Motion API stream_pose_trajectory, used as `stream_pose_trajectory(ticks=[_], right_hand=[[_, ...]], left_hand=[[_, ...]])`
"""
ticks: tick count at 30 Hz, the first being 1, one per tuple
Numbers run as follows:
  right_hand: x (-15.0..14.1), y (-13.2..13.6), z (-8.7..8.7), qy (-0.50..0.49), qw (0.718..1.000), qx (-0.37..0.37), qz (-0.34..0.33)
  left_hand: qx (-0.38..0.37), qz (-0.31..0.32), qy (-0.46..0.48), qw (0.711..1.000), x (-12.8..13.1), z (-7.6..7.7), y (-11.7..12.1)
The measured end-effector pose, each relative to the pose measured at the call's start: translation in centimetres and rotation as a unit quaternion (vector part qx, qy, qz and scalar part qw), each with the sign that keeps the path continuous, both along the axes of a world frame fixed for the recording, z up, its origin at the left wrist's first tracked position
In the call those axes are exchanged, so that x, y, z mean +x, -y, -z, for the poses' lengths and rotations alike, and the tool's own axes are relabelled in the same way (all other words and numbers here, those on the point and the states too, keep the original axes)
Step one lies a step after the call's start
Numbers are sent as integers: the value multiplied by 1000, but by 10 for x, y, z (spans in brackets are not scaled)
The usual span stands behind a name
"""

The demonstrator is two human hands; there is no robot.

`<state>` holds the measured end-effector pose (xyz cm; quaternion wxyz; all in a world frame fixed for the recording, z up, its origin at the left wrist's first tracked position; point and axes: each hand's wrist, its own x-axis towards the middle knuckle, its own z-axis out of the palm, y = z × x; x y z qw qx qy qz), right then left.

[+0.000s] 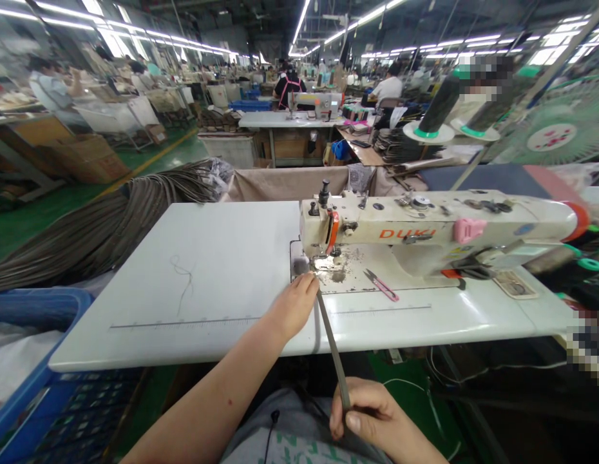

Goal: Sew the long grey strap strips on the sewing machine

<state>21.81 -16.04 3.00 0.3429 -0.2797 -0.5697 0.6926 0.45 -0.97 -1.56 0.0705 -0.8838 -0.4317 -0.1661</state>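
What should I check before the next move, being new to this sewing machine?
1. Strip straight between the hands: ok, no twist shows.
2. Right hand holding the near part: ok.
3. Left hand clear of the needle: cannot tell; its fingertips are close to the stitching area.
4. Snips off the strip: ok, they lie to its right.
5. Loose thread cleared away: not ok, it lies left of the sewing machine.

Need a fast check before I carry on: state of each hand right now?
Left hand: fingers together at the strip; pinching or pressing, can't tell.
Right hand: closed, holding the strip nearer the body.
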Motion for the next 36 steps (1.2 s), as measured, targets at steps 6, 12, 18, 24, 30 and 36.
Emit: stream_pose_trajectory(ticks=[6,12,18,24,30,36], right_hand=[[1,-3,4,23,999,36,5],[2,-7,16,-1,999,19,30],[-6,-2,19,-70,992,-101,18],[-12,-8,43,119,991,18,-62],[-18,-6,58,200,979,4,-30],[-12,-6,11,81,993,-84,17]], left_hand=[[-11,7,-9,1000,0,2,0],[6,7,-9,1000,0,2,1],[19,13,-8,1000,0,3,1],[11,10,8,1000,-1,8,0],[7,0,17,1000,-1,5,1],[1,8,2,1000,0,0,2]])
